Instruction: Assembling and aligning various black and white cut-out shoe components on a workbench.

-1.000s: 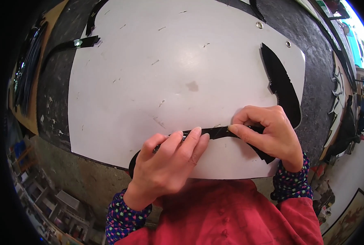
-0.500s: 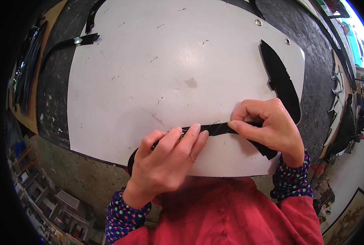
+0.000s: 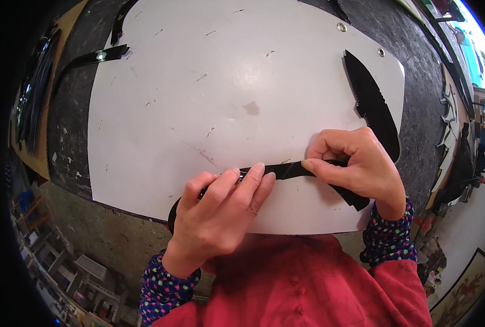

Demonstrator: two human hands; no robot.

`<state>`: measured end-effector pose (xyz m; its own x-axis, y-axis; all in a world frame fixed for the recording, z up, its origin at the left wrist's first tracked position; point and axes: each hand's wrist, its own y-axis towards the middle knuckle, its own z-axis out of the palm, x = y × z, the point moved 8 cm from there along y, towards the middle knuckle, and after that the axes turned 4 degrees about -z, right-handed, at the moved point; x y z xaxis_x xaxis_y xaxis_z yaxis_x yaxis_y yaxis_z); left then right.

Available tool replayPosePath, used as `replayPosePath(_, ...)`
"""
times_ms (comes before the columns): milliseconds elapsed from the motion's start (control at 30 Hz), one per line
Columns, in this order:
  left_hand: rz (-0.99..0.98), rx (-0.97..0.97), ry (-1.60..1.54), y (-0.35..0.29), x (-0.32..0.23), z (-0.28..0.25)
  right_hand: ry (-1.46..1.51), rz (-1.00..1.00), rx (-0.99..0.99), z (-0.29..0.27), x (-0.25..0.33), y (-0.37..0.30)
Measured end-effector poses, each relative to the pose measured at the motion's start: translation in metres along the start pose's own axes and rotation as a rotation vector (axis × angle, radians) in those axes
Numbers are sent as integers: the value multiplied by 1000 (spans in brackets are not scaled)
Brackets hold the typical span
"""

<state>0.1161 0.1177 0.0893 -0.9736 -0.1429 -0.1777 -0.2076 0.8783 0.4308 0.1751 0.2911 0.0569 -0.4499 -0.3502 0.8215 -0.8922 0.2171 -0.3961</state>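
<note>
A narrow, glossy black strip [image 3: 286, 170] runs across the near edge of a white sheet [image 3: 199, 92]. My left hand [image 3: 220, 210] bends its fingers over the strip's left part, holding it down. Its thumb is hidden, and a small shiny spot shows by the fingertips. Thumb and index finger of my right hand [image 3: 359, 166] pinch the strip farther right. Beyond that hand the strip's notched end [image 3: 354, 197] slants down toward me. A wider black curved piece [image 3: 368, 92] with a jagged edge lies behind my right hand.
The white sheet covers a dark, scuffed table [image 3: 71, 131]. Another black strip [image 3: 103, 55] crosses its left edge. A bundle of dark strips [image 3: 38, 92] rests on a brown board at far left. Metal eyelets [image 3: 341, 26] sit near the sheet's far right corner. Pale cut pieces [image 3: 449, 131] lie at the right.
Both hands keep their grip on the black strip, with hardly any motion. The whole view has shifted very slightly.
</note>
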Motion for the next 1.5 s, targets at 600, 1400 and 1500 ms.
replayPosePath(600,14,43,159,-4,-9,5,-15,-20,-24,-1,5,0)
replayPosePath(1400,21,26,407,-1,-16,14,-850,-594,-527,-8,8,-52)
replayPosePath(1500,-3,44,289,-10,-1,-1,-851,-587,-546,-9,4,-50)
